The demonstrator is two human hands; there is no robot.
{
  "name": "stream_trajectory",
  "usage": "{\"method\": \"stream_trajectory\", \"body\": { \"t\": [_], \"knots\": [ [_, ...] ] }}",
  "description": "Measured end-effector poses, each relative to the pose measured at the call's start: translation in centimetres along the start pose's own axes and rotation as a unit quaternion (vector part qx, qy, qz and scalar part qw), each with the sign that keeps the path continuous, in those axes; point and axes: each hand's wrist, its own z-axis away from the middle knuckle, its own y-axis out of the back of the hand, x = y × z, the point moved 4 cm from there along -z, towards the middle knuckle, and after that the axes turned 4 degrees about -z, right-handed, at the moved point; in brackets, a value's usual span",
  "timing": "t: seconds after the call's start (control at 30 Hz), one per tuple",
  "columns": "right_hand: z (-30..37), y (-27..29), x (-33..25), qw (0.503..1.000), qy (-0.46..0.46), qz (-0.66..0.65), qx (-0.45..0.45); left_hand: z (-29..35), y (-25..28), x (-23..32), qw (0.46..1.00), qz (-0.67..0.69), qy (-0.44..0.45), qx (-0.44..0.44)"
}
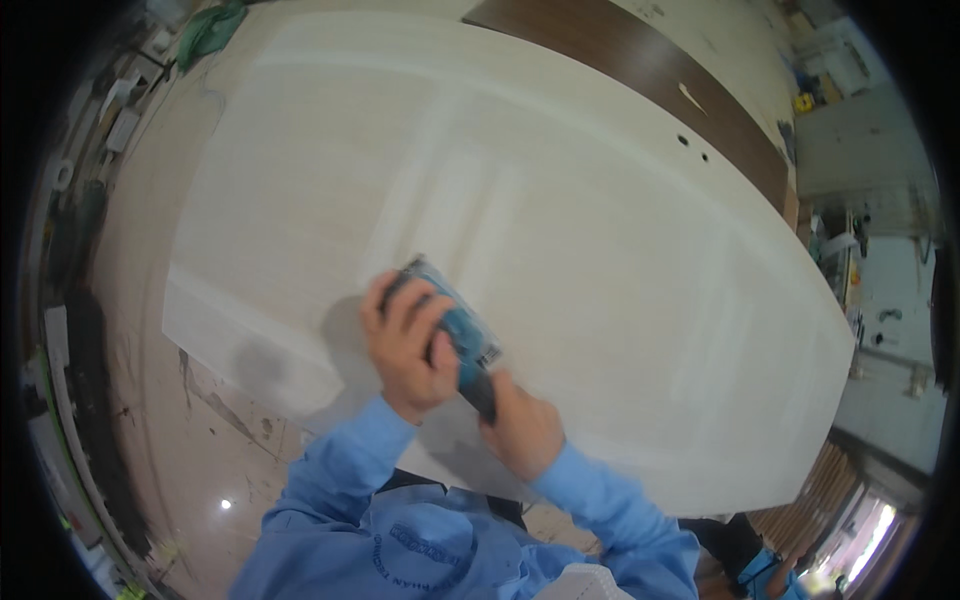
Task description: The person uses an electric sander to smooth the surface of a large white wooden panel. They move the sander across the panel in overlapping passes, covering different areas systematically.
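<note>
A teal and black power sander [462, 333] rests on a large pale panel [600, 270] in front of me, tilted from upper left to lower right. My left hand [408, 350] is closed over its front part, fingers curled across the top. At the rear end, my right hand [524, 424] is wrapped round the dark handle [480, 395]; some of its fingers are hidden. The sander's underside is out of sight. Pale streaks run along the panel, and two small dark holes [693, 148] pierce it near its far right edge.
A dark brown board [640, 60] lies beyond the panel's far edge. Tools and odds and ends line the left side, with a green cloth [210, 33] at far left. Cabinets [865, 150] stand at the right. Part of another person [765, 570] shows at lower right.
</note>
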Motion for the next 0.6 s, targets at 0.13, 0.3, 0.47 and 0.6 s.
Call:
{"method": "stream_trajectory", "body": {
  "t": [0.13,0.3,0.47,0.6],
  "knots": [
    [-7.1,6.5,1.1,0.983,-0.04,0.104,0.149,-8.4,-6.2,-0.7,0.989,0.082,-0.06,0.107],
    [-19.1,13.3,1.2,0.962,0.031,0.047,0.265,-19.8,-13.8,-4.1,0.997,0.062,-0.003,0.042],
    [-5.1,5.6,1.9,0.969,0.048,0.032,0.239,-7.5,-6.2,1.5,0.994,0.107,-0.027,-0.014],
    [8.8,-3.0,2.8,0.983,-0.084,0.037,0.16,6.0,0.3,5.4,0.986,0.164,-0.039,-0.017]
  ]
}}
